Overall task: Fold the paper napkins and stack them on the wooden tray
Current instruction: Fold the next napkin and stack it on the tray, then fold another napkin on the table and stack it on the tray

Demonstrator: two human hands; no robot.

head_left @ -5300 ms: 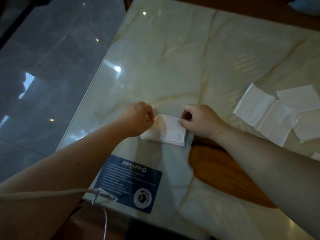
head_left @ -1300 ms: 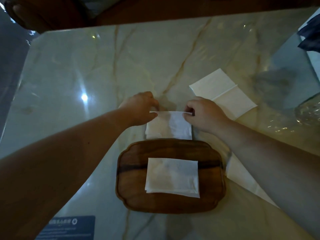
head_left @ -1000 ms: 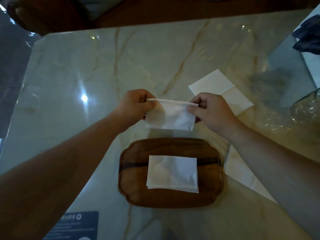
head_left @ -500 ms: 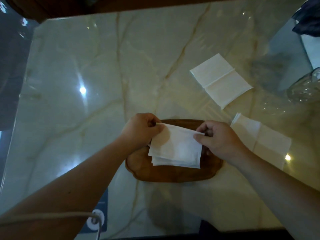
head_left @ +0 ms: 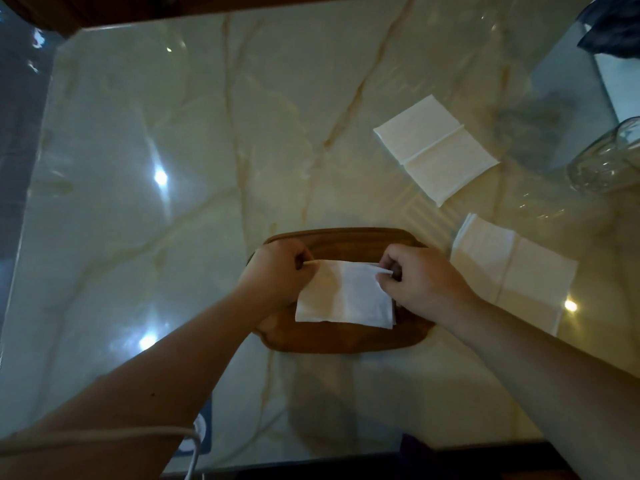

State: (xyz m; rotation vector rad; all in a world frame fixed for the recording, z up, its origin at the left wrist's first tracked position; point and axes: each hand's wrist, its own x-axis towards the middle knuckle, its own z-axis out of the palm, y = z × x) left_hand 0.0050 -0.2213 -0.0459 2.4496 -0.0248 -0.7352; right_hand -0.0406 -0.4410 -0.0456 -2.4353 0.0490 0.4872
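Note:
A folded white napkin lies over the wooden tray near the table's front, covering an earlier folded napkin whose edge peeks out at the lower right corner. My left hand pinches the napkin's far left corner. My right hand pinches its far right corner. Two unfolded napkins lie on the marble to the right: one further back, one just beside the tray.
A clear glass jar lies at the right edge of the marble table. A dark cloth sits at the far right corner. A white cable hangs at the front left, by a blue sticker.
Both hands lifted the folded napkin off the marble behind the tray, carried it toward me and lowered it onto the napkin on the tray. The view shifted forward.

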